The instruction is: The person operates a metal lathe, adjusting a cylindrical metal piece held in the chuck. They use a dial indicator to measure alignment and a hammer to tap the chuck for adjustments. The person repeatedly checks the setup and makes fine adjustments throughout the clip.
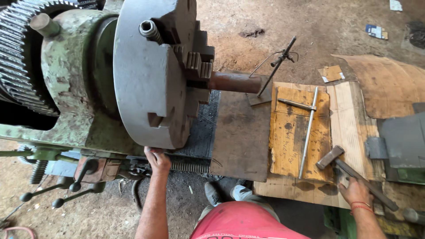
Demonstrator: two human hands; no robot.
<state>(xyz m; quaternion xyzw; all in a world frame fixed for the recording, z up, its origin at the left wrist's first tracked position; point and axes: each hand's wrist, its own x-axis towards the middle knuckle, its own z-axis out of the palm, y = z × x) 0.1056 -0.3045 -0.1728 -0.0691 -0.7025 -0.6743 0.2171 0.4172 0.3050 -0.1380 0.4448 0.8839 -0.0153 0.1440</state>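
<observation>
My left hand [157, 160] grips the bottom rim of a large grey lathe chuck [146, 75]. The stepped jaws of the chuck clamp a rusty round bar [234, 82] that points right. My right hand [355, 191] is closed on the handle of a hammer [330, 157], which lies on a cardboard sheet [349, 128] at the lower right with its head pointing up-left. A long T-handled chuck key [308, 128] rests on a yellowish board [287, 146] between my two hands.
The green headstock [66, 79] and a big gear [17, 57] fill the left. Levers with ball knobs [57, 194] stick out at the lower left. A scriber on a thin stand [276, 64] leans beside the bar's end. A grey metal block [403, 141] sits at the right, with dirt floor beyond.
</observation>
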